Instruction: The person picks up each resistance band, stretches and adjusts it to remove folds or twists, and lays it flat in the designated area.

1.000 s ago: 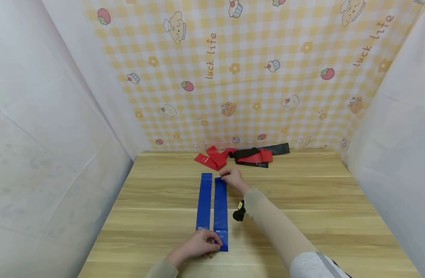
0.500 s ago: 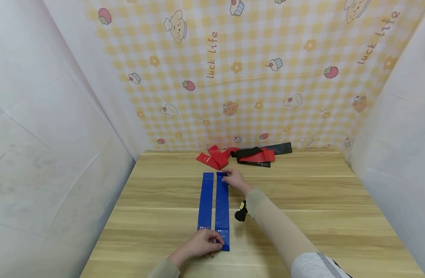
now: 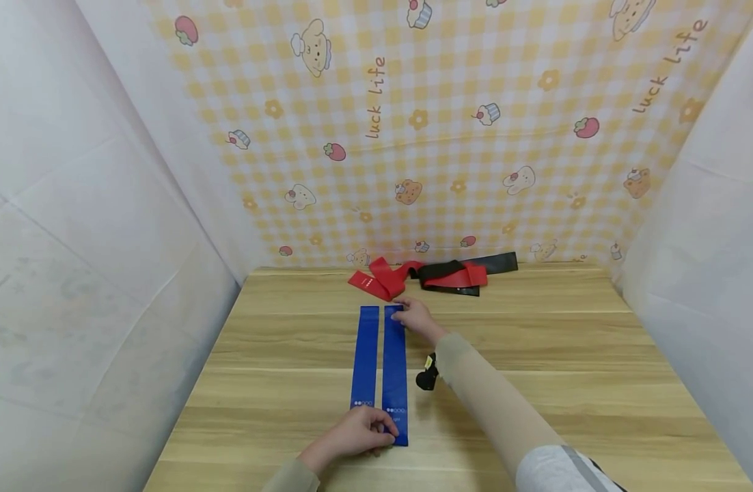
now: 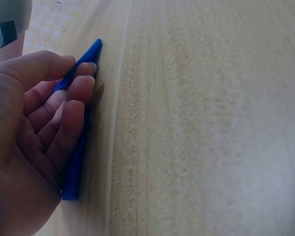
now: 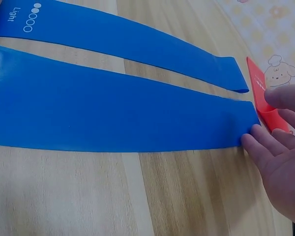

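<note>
Two blue resistance bands lie lengthwise, side by side on the wooden table. In the head view my left hand (image 3: 358,432) is at the near end of the right-hand blue band (image 3: 395,369). The left wrist view shows thumb and fingers pinching a raised blue edge (image 4: 91,55). My left hand also covers the near end of the left-hand blue band (image 3: 365,355). At the far end of the right-hand band is my right hand (image 3: 415,318); in the right wrist view its extended fingers (image 5: 265,142) touch the band's end corner, thumb held apart.
Behind the blue bands, a red band (image 3: 389,281) and a black band (image 3: 501,262) lie tangled near the patterned backdrop (image 3: 450,150). A small black device (image 3: 426,379) sits at the right wrist. White cloth walls (image 3: 75,273) stand on both sides.
The far end of the right-hand blue band, folded and pinched by my right hand earlier, now lies flat and straightened. My left hand keeps its place at the near end.
</note>
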